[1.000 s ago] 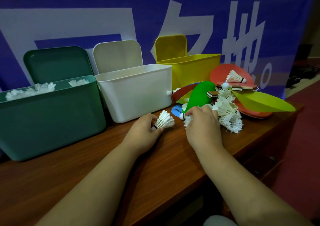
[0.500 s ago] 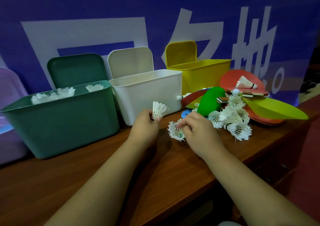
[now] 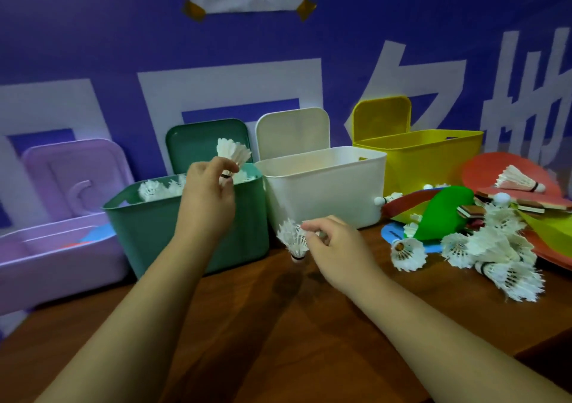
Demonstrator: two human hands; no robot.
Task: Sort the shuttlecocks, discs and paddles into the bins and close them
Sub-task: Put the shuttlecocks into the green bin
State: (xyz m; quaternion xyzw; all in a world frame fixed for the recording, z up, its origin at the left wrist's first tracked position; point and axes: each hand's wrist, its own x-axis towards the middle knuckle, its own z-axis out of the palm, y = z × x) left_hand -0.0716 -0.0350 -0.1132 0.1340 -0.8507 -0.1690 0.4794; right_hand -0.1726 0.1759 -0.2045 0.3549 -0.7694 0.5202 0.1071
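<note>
Purple bin [image 3: 46, 266] partly off-frame left.

Bare left hand [image 3: 206, 200], bare right hand [image 3: 338, 249]

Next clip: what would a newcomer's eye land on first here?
The left hand holds a white shuttlecock up over the green bin. The right hand pinches a second shuttlecock in front of the white bin, and a jumble of shuttlecocks, paddles and discs lies at the right.

Left of the white bin [image 3: 322, 195] sit a teal-green bin [image 3: 148, 232], then a lilac bin [image 3: 55, 263]; right of it, a yellow bin [image 3: 433, 161]. The shuttlecocks [image 3: 492, 257] are white with black bands.
</note>
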